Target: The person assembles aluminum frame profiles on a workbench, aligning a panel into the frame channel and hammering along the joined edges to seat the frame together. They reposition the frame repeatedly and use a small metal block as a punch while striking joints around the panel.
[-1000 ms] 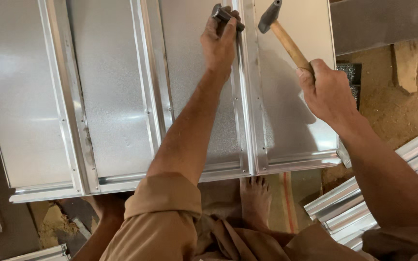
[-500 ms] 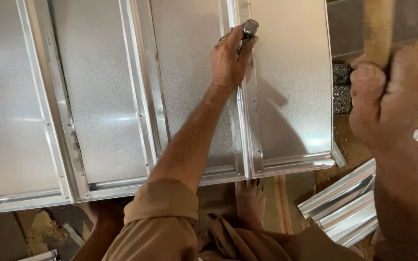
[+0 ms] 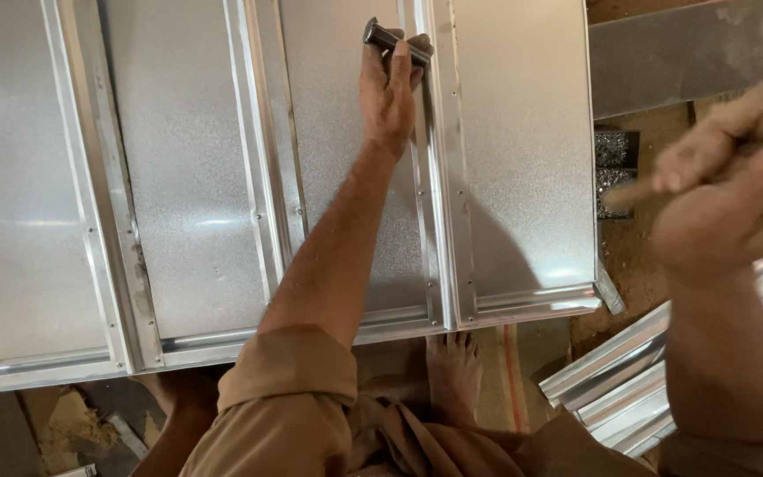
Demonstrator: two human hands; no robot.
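A wide galvanized sheet-metal panel point(image 3: 178, 177) with raised seams lies in front of me. My left hand point(image 3: 389, 102) reaches over it and grips a short dark metal punch point(image 3: 383, 36), set against the upright seam point(image 3: 441, 194) near the panel's far end. My right hand point(image 3: 735, 177) is raised close to the camera at the right and is blurred. It is closed around a wooden hammer handle point(image 3: 633, 193), of which only a stub shows; the hammer head is out of view.
A stack of bent metal profiles point(image 3: 611, 380) lies at the lower right. My bare foot point(image 3: 452, 375) rests under the panel's near edge. A dark tray of small metal bits point(image 3: 615, 163) and a grey beam point(image 3: 673, 53) sit at the right on the sandy floor.
My right hand has swung the hammer up from beside the punch to near the camera, its head now out of view. The left hand keeps the punch on the seam.
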